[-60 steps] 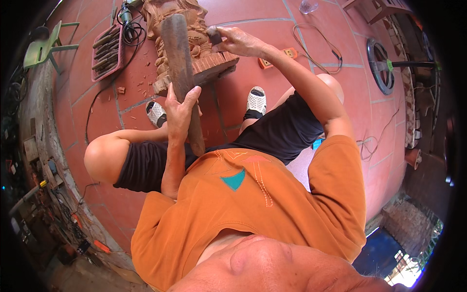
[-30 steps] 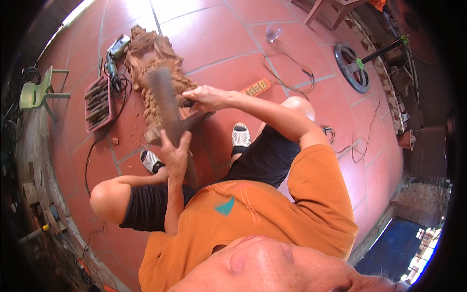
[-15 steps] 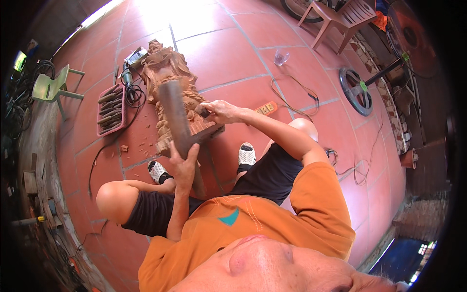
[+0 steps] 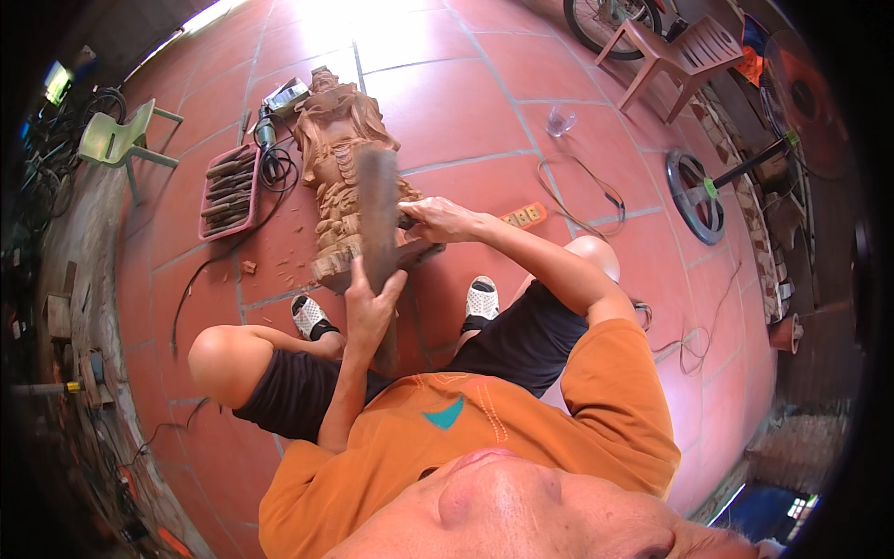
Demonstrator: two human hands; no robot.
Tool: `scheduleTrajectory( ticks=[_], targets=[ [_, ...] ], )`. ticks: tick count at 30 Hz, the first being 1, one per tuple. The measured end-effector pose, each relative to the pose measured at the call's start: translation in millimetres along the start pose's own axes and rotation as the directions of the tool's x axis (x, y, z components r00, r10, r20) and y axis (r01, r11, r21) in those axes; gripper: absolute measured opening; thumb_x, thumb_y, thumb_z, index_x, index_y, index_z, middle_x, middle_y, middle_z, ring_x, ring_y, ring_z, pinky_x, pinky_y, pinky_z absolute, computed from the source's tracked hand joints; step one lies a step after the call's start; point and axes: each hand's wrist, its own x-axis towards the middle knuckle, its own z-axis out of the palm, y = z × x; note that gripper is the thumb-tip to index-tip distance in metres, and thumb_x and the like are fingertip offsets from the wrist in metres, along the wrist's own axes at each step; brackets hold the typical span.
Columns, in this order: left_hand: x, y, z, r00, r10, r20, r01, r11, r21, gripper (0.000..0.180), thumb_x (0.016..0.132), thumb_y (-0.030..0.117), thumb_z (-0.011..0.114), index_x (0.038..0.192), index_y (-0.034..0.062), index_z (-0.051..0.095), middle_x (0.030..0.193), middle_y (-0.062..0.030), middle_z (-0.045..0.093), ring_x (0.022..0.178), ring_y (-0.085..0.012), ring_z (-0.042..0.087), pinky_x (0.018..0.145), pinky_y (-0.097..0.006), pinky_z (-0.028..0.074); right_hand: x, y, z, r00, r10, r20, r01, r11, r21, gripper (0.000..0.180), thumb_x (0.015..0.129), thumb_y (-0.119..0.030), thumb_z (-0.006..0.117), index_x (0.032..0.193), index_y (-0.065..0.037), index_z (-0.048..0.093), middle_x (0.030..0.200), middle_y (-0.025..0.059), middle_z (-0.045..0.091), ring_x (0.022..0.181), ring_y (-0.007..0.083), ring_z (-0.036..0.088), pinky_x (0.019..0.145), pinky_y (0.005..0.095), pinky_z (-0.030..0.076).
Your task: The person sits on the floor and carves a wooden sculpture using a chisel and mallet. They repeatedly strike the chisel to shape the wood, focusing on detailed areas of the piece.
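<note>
My left hand (image 4: pixel 371 306) is wrapped round a wooden mallet (image 4: pixel 378 200), a long brown block whose upper part is smeared by motion. It stands up in front of a carved wooden statue (image 4: pixel 346 130), which lies on the tiled floor with its base towards me. Close to the mallet's right side, my right hand (image 4: pixel 440 222) is closed at the statue's lower right side. Between its fingers is a chisel, seen only as a small dark piece (image 4: pixel 406 220); its cutting end is hidden behind the mallet.
Left of the statue lie a pink tray (image 4: pixel 206 207) of carving tools and a corded power tool (image 4: pixel 266 132). Wood chips (image 4: pixel 249 267) are scattered nearby. To the right are an orange power strip (image 4: pixel 523 216), a clear cup (image 4: pixel 561 121), a fan base (image 4: pixel 694 197) and a brown chair (image 4: pixel 684 56).
The mallet has swung to the right, closer to my right hand. My right hand stays at the statue's side. The whole view has shifted slightly.
</note>
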Motion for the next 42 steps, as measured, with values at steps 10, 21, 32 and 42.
scheduleTrajectory(
  ticks=[10, 21, 32, 42],
  targets=[
    [0, 0, -5, 0.973, -0.201, 0.113, 0.218, 0.961, -0.170, 0.050, 0.091, 0.030, 0.074, 0.124, -0.0018, 0.052, 0.075, -0.0049, 0.063, 0.054, -0.0120, 0.061, 0.046, -0.027, 0.051, -1, 5, 4, 0.999, -0.037, -0.033, 0.038, 0.999, 0.036, 0.037, 0.083, -0.010, 0.069, 0.116, 0.003, 0.055, 0.106, 0.0228, 0.066, 0.102, 0.0440, 0.063, 0.084, 0.0517, 0.049],
    [1, 0, -3, 0.938, -0.319, 0.131, 0.345, 0.860, -0.376, 0.034, 0.093, 0.030, 0.071, 0.108, 0.0041, 0.055, 0.073, -0.0022, 0.057, 0.050, -0.0107, 0.056, 0.044, -0.025, 0.049, 0, 9, 5, 0.998, -0.064, -0.022, 0.063, 0.997, -0.043, 0.041, 0.083, -0.006, 0.068, 0.120, -0.002, 0.052, 0.097, 0.0230, 0.065, 0.093, 0.0448, 0.063, 0.077, 0.0523, 0.049],
    [4, -29, 2, 0.864, -0.446, 0.233, 0.497, 0.679, -0.540, 0.034, 0.093, 0.034, 0.071, 0.103, 0.0089, 0.051, 0.069, -0.0055, 0.060, 0.044, -0.0152, 0.059, 0.039, -0.026, 0.049, -1, 6, 4, 0.998, -0.058, -0.010, 0.057, 0.997, -0.058, 0.037, 0.083, -0.003, 0.067, 0.117, -0.003, 0.052, 0.101, 0.0213, 0.066, 0.097, 0.0436, 0.063, 0.079, 0.0520, 0.050],
    [6, -38, 6, 0.795, -0.508, 0.332, 0.593, 0.533, -0.604, 0.032, 0.094, 0.032, 0.070, 0.102, 0.0109, 0.049, 0.068, -0.0067, 0.061, 0.043, -0.0172, 0.059, 0.036, -0.027, 0.048, 0, 9, 7, 0.999, -0.047, 0.008, 0.048, 0.994, -0.097, 0.047, 0.084, -0.009, 0.070, 0.126, -0.001, 0.051, 0.105, 0.0223, 0.065, 0.100, 0.0432, 0.063, 0.081, 0.0518, 0.050]
  ],
)
